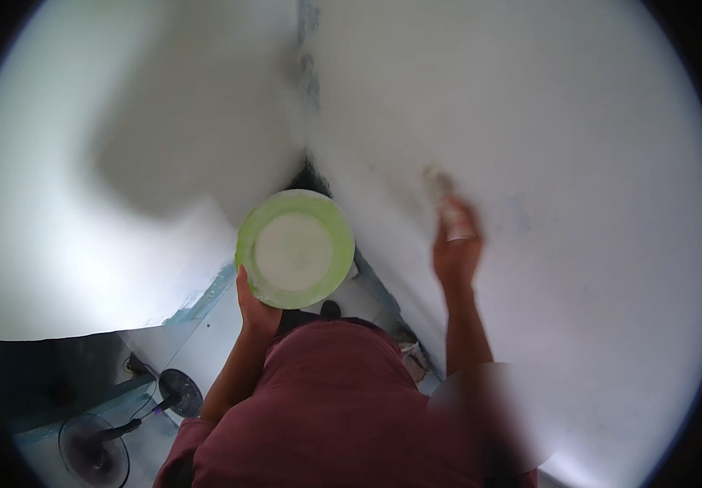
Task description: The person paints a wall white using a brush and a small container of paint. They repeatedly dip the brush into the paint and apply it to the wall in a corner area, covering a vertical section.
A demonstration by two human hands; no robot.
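Observation:
My left hand (256,311) grips the lower-left rim of a round green plastic bowl (343,244), thumb up over the edge. White paint-like liquid (295,251) covers the bowl's bottom, with smears on its sides. The bowl is in front of my torso, just below the corner of two walls. Out to the right, my right hand (459,244) is closed around what looks like a paintbrush (439,180). Motion blurs both hand and tool. The brush end points up at the right wall (558,183); whether it touches the surface cannot be told.
Bluish-grey patches (309,79) mark the corner between the right wall and the left wall (52,244). A black pedestal fan (95,448) stands on the pale floor at lower left, near a dark opening (46,372). A crumpled bag-like item (413,360) lies at the right wall's foot.

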